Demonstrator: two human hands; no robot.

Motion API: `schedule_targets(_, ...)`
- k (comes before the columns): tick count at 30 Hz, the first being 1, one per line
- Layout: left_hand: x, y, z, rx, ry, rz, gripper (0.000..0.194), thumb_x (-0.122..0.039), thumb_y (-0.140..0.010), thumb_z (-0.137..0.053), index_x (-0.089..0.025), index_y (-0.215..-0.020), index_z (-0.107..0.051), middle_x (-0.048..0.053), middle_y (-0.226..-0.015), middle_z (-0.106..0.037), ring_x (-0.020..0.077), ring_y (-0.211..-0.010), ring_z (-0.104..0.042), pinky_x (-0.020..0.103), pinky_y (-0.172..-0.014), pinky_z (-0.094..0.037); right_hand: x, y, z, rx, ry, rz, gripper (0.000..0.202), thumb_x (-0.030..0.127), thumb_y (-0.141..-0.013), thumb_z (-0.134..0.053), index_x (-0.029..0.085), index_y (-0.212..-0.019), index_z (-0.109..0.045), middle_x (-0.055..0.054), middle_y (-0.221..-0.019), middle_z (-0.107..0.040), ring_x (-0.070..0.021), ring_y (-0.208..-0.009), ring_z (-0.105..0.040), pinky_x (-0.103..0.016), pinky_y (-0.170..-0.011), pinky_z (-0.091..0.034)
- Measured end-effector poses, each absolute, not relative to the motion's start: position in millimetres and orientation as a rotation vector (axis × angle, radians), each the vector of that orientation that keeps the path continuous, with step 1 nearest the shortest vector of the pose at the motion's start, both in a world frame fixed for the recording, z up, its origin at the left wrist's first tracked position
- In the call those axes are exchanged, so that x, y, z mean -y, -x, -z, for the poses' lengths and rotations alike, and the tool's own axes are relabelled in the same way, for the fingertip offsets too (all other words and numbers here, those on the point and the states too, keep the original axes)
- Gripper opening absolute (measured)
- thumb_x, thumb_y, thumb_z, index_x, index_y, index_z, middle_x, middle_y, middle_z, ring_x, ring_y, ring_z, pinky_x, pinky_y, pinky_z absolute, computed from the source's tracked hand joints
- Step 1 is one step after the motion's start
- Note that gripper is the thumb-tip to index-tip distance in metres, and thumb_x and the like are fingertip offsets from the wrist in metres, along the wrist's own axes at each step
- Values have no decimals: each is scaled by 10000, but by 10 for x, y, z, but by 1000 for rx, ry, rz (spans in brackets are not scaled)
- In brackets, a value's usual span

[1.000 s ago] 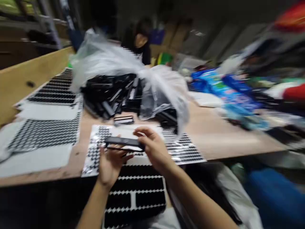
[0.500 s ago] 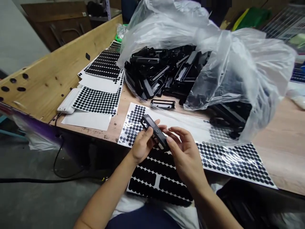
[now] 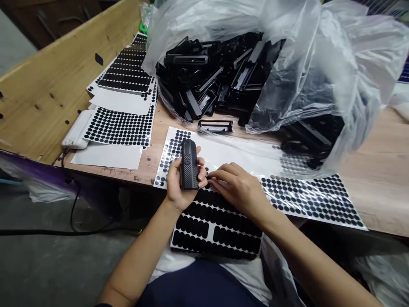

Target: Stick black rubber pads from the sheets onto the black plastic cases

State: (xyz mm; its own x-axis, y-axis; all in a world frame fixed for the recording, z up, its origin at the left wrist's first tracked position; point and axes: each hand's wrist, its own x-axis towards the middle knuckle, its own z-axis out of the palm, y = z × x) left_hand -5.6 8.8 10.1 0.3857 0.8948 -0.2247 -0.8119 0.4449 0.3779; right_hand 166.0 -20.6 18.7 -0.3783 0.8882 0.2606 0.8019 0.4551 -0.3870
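Observation:
My left hand [image 3: 179,183] is closed round a black plastic casing [image 3: 189,164], held nearly upright with its finely ribbed face towards me. Just right of it, my right hand [image 3: 238,185] pinches with thumb and fingertips over the sticker sheets. A small dark piece [image 3: 209,177] shows at those fingertips, seemingly a round black sticker, though its shape is hard to make out. Below both hands lies a sheet of black round stickers [image 3: 217,232] on my lap. Behind the hands, a larger white sheet [image 3: 236,153] with round black dots lies along the table edge.
A clear plastic bag [image 3: 332,55] full of black casings [image 3: 204,81] stands open on the table [image 3: 377,170]. One loose black casing [image 3: 215,125] lies before it. More sticker sheets [image 3: 119,128] and a white device [image 3: 78,130] lie left, beside a wooden side board [image 3: 64,76].
The casing has turned upright, now in my left hand alone. My right hand has left it and moved down beside it, its fingertips now pinched. The head view has tilted downward.

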Motion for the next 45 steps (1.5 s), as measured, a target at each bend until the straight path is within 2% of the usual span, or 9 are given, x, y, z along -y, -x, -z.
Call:
schedule_targets(3, -87, 43, -90, -471, -243, -1105, 400, -359, -1040, -396, -123, -1170, -692, 91, -895, -679, 123, -620, -525, 224, -510, -421, 258, -1703, -348, 2135, 1169, -491, 127, 275, -980, -648, 256, -926, -762, -59, -836, -738, -212, -773, -665, -343, -662, -561)
schedule_targets(6, -78, 46, -65, -489, -481, -950, 490, -464, -1043, -432, -81, -1084, -735, 86, -693, -666, 135, -551, -540, 244, -529, -440, 251, -1825, -585, 1727, 1191, -760, 30, 299, -915, -748, 277, -898, -759, -39, -863, -737, -203, -791, -698, -354, -713, -601)
schedule_targets(9, -73, 59, -71, -497, -698, -803, 554, -515, -1020, -478, -41, -1040, -764, 80, -578, -649, 135, -473, -544, 246, -501, -429, 125, -1937, -729, 1363, 1297, -1034, 178, 433, -823, -838, 267, -828, -775, -43, -968, -757, -215, -852, -725, -380, -755, -626)
schedule_targets(12, -74, 62, -99, -504, -770, -784, 535, -480, -1022, -465, -45, -960, -770, 110, -614, -697, 135, -444, -560, 238, -441, -395, -24, -1959, -740, 1288, 1330, -1213, 291, 512, -731, -889, 243, -752, -779, -58, -1087, -766, -241, -937, -731, -405, -810, -623)
schedule_targets(18, -72, 63, -97, -484, -769, -764, 508, -446, -1027, -447, -56, -948, -762, 165, -745, -767, 124, -404, -556, 248, -426, -390, -118, -1844, -694, 1386, 1321, -1183, 295, 505, -766, -867, 225, -769, -776, -55, -1035, -770, -235, -937, -706, -411, -864, -585)
schedule_targets(26, -87, 75, -80, -481, -757, -742, 539, -494, -1018, -460, -45, -977, -755, 125, -619, -718, 132, -403, -550, 245, -435, -393, -156, -1798, -715, 1350, 1354, -1230, 316, 527, -723, -883, 232, -744, -773, -41, -948, -753, -219, -870, -670, -387, -812, -550)
schedule_targets(34, -90, 70, -26, -455, -762, -754, 530, -503, -1004, -465, -58, -951, -748, 129, -662, -737, 141, -434, -588, 240, -425, -424, -135, -1784, -770, 1354, 1431, -1263, 337, 541, -715, -888, 229, -771, -772, -48, -988, -741, -257, -968, -651, -417, -919, -493)
schedule_targets(37, -84, 77, -48, -455, -762, -744, 538, -503, -1005, -464, -53, -953, -755, 115, -611, -715, 133, -417, -566, 241, -438, -423, -138, -1781, -767, 1388, 1438, -1234, 328, 544, -733, -877, 237, -796, -778, -43, -992, -749, -255, -968, -661, -422, -940, -487)
schedule_targets(45, -77, 77, -51, -468, -771, -748, 534, -514, -997, -479, -63, -942, -759, 113, -619, -714, 131, -424, -565, 237, -432, -409, -120, -1750, -808, 1537, 1460, -1025, 247, 473, -796, -823, 232, -816, -773, -54, -964, -773, -248, -932, -708, -380, -826, -584)
